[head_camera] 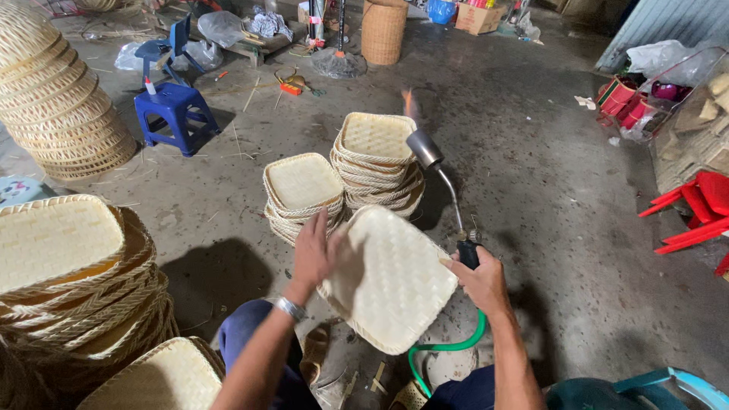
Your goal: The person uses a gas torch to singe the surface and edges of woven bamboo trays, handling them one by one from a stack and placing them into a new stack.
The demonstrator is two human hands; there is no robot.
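Note:
My left hand (pixel 314 252) grips the left edge of a square woven bamboo tray (pixel 391 277), held bottom side up in front of me. My right hand (pixel 481 279) holds the black handle of a gas torch (pixel 443 180) with a bent metal neck and a green hose (pixel 448 345). A small orange flame (pixel 409 102) burns at the nozzle, which points up and away from the tray. Just beyond the tray stand two stacks of similar woven trays (pixel 304 186) (pixel 377 144) on the concrete floor.
A tall pile of woven trays (pixel 72 273) rises at my left, more round baskets (pixel 57 99) at far left. A blue plastic stool (pixel 175 110), a tall wicker bin (pixel 383 30), red plastic items (pixel 695 209) at right and a teal chair edge (pixel 661 383) surround me.

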